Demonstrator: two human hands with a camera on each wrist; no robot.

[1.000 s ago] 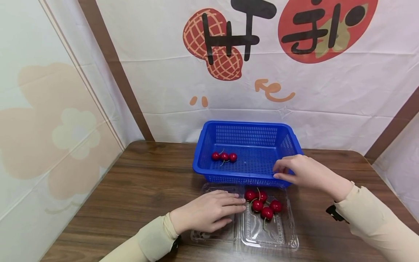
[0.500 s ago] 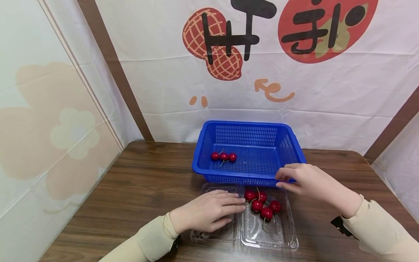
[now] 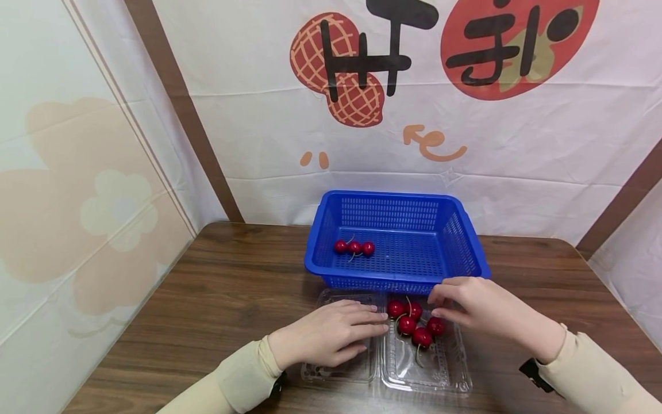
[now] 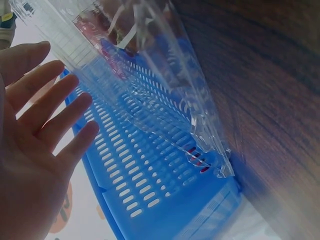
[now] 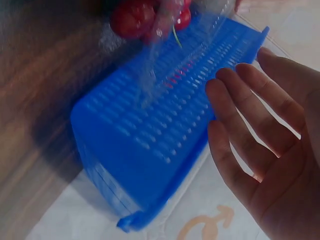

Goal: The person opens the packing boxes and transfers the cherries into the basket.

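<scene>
In the head view, my left hand (image 3: 331, 333) lies over the left half of a clear plastic clamshell box (image 3: 423, 387), fingers extended toward its middle fold. The left wrist view shows that palm with no object in it. Several red cherries (image 3: 422, 337) with stems sit in the box's right half. My right hand (image 3: 481, 307) hovers at that half's back right corner, beside the cherries, its fingers loosely bent. Nothing shows between its fingers and thumb in the right wrist view. Behind the box, a blue basket (image 3: 408, 247) holds three cherries (image 3: 354, 248) at its left.
The box and basket stand close together on a brown wooden table (image 3: 248, 287). A white printed cloth (image 3: 258, 132) hangs behind the table, with another pale cloth (image 3: 52, 230) along the left.
My right hand has come from the basket's front right corner toward me, to the box's back right corner. The left hand, box and visible cherries have stayed put.
</scene>
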